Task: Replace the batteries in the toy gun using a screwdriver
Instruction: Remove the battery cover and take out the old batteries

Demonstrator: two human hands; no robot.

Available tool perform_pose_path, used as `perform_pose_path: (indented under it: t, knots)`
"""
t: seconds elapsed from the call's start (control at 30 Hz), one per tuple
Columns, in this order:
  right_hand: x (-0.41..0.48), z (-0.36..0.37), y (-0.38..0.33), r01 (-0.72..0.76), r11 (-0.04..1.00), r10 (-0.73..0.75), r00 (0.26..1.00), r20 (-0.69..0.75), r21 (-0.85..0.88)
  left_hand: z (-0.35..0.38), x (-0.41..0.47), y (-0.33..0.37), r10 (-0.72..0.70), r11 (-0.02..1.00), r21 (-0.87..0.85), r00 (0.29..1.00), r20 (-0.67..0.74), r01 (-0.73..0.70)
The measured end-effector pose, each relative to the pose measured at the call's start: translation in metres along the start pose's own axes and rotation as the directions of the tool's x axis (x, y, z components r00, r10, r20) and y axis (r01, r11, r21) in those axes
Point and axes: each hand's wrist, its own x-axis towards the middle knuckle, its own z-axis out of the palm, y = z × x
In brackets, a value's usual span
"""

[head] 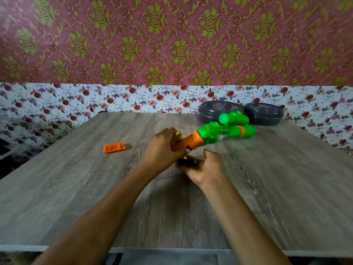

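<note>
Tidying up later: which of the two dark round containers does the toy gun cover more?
The left container; the toy gun overlaps its front, while the right container shows almost whole.

Toy gun (pixel 219 131) is motion-blurred and its green front end is smeared. The butt of its orange grip is buried in the left hand (pixel 162 148), so the battery bay is unseen. A yellowish bit (pixel 178 134) peeks over that hand, just left of the gun: unidentifiable. A dark object (pixel 186 162) just below the gun is half wrapped by the right hand (pixel 205 169), too blurred to name. A brownish speck (pixel 129 146) well left of the gun is too small to tell. The dark round container (pixel 215 111) behind the gun is partly blocked. Both forearms are cut off at the bottom edge.
</note>
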Motion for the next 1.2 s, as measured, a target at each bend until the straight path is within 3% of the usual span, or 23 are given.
perform_pose_path:
  t: [0.17, 0.27, 0.3, 0.33, 0.4, 0.43, 0.5, 0.63, 0.7, 1.1, 1.2]
  knots:
    - [-0.003, -0.009, -0.009, 0.068, 0.972, -0.073, 0.997, -0.011, -0.224, -0.006, 0.004, -0.008, -0.247, 0.963, -0.121, 0.967, -0.059, 0.239]
    - [-0.003, -0.019, -0.033, 0.234, 0.837, -0.256, 0.966, 0.023, -0.495, -0.006, 0.006, -0.017, -0.395, 0.899, -0.213, 0.919, -0.02, 0.382]
    - [-0.001, -0.025, -0.044, 0.294, 0.716, -0.338, 0.94, 0.054, -0.633, -0.005, 0.007, -0.02, -0.433, 0.872, -0.253, 0.901, 0.005, 0.42]
    - [0.001, -0.033, -0.057, 0.326, 0.496, -0.437, 0.895, 0.094, -0.805, -0.005, 0.008, -0.022, -0.465, 0.842, -0.294, 0.885, 0.032, 0.453]
    - [-0.002, -0.047, -0.082, 0.208, -0.071, -0.585, 0.783, 0.209, -0.976, -0.004, 0.007, -0.023, -0.507, 0.794, -0.353, 0.859, 0.064, 0.495]
    - [-0.005, -0.052, -0.091, 0.113, -0.265, -0.619, 0.742, 0.259, -0.958, -0.005, 0.007, -0.023, -0.52, 0.78, -0.368, 0.851, 0.073, 0.507]
    - [-0.011, -0.06, -0.105, -0.015, -0.426, -0.637, 0.714, 0.289, -0.904, -0.004, 0.006, -0.023, -0.533, 0.761, -0.385, 0.842, 0.087, 0.522]
    - [-0.016, -0.067, -0.114, -0.219, -0.571, -0.661, 0.695, 0.284, -0.791, -0.004, 0.007, -0.024, -0.545, 0.732, -0.402, 0.827, 0.138, 0.55]
    - [-0.016, -0.072, -0.116, -0.27, -0.591, -0.676, 0.68, 0.284, -0.76, -0.005, 0.007, -0.024, -0.54, 0.738, -0.394, 0.83, 0.144, 0.548]
    - [-0.013, -0.08, -0.115, -0.302, -0.552, -0.708, 0.663, 0.245, -0.777, -0.005, 0.006, -0.025, -0.564, 0.67, -0.428, 0.791, 0.237, 0.606]
    - [-0.021, -0.073, -0.11, -0.29, -0.593, -0.719, 0.61, 0.332, -0.751, -0.006, 0.006, -0.025, -0.575, 0.655, -0.418, 0.774, 0.265, 0.629]
